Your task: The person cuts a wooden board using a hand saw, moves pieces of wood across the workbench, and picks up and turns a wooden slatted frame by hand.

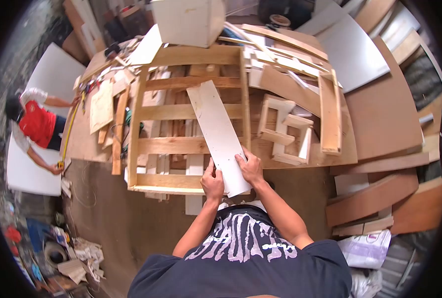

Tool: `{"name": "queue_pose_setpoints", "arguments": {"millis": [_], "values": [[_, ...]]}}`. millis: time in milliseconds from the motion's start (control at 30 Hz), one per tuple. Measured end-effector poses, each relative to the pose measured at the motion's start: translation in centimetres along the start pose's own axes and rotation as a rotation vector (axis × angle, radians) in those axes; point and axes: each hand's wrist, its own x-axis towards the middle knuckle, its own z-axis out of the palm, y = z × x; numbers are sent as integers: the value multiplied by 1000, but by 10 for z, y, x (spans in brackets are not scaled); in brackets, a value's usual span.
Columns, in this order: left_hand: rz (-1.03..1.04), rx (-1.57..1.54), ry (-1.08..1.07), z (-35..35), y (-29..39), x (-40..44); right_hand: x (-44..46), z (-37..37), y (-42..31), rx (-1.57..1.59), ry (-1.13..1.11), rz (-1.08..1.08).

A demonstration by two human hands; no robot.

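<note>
A long white board is held at a slant over the near part of a slatted wooden frame. My left hand grips the board's left edge close to its near end. On the opposite edge, a little farther up, my right hand is closed on the same board. Small dark marks dot the board's surface, and its far end has an uneven edge. The frame has several cross slats and lies on the worktable, with loose wood pieces showing through its gaps.
Small box-like wooden frames and a narrow wooden tray lie on the right. A white box stands at the back. Another person at the left holds a yellow tape measure. Boards are stacked at the right.
</note>
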Motion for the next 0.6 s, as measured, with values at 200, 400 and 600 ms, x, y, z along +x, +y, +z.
{"name": "queue_pose_setpoints", "arguments": {"millis": [200, 400, 600], "values": [[197, -107, -202, 96, 49, -19, -4, -114, 27, 69, 265, 5], [207, -151, -396, 233, 101, -57, 10, -249, 92, 35, 471, -6], [211, -215, -560, 361, 113, -90, 29, -363, 159, 25, 542, -23]]}}
